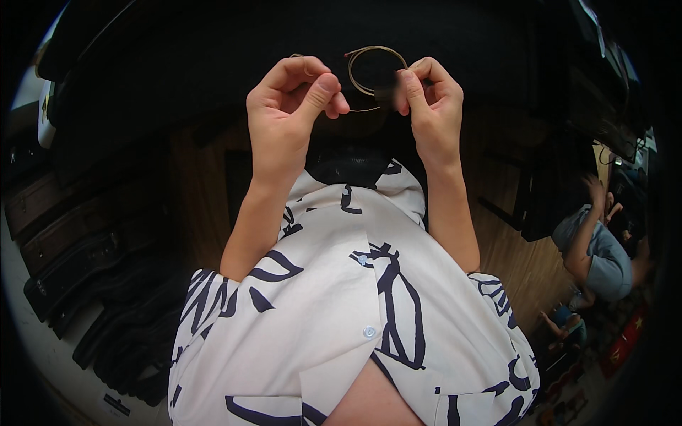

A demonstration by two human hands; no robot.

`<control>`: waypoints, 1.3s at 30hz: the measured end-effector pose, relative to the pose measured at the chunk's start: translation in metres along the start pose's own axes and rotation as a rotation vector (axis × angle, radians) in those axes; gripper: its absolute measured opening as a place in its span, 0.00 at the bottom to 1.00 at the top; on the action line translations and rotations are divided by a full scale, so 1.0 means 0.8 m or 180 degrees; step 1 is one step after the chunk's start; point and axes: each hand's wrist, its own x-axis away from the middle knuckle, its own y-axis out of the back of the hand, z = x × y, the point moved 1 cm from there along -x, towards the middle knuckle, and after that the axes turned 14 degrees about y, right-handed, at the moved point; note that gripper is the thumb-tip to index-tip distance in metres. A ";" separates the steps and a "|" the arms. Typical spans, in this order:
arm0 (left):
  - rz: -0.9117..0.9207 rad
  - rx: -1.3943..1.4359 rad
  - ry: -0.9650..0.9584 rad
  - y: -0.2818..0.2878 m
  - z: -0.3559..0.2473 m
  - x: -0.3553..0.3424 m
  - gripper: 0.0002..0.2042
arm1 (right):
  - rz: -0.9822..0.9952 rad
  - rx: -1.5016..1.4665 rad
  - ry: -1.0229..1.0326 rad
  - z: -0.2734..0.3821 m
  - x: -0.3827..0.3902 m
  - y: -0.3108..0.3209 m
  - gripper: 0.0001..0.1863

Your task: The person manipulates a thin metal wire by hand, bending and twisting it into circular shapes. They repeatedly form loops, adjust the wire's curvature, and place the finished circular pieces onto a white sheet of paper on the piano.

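Note:
A thin, gold-coloured guitar string (pixel 378 47) is wound in a loose coil with a small red tip, held up in front of me. My right hand (pixel 435 106) pinches the right side of the coil between thumb and fingers. Closed with thumb against fingers, my left hand (pixel 284 106) grips another stretch of the string. A short straight piece of it shows between the two hands, and a bit arches above my left fingers. The string's exact path inside my left hand is hidden.
A dark surface (pixel 213 64) lies beyond my hands. Several dark cases (pixel 78 259) line the floor at left. To the right, a person in grey-blue clothing (pixel 600 255) sits, with another person (pixel 568 326) lower down. Wooden floor (pixel 522 277) shows between us.

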 end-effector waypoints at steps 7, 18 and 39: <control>0.0035 0.0639 0.1193 0.010 0.020 0.006 0.08 | -0.0489 -0.0668 0.0328 -0.004 -0.003 -0.003 0.08; -0.0546 -0.2422 0.0867 0.059 -0.024 0.004 0.15 | -0.0093 -0.1079 -0.0080 0.002 -0.001 -0.003 0.07; -0.0069 -0.0489 0.0543 0.023 0.012 -0.018 0.10 | 0.0704 -0.0290 -0.0486 0.003 0.004 -0.016 0.13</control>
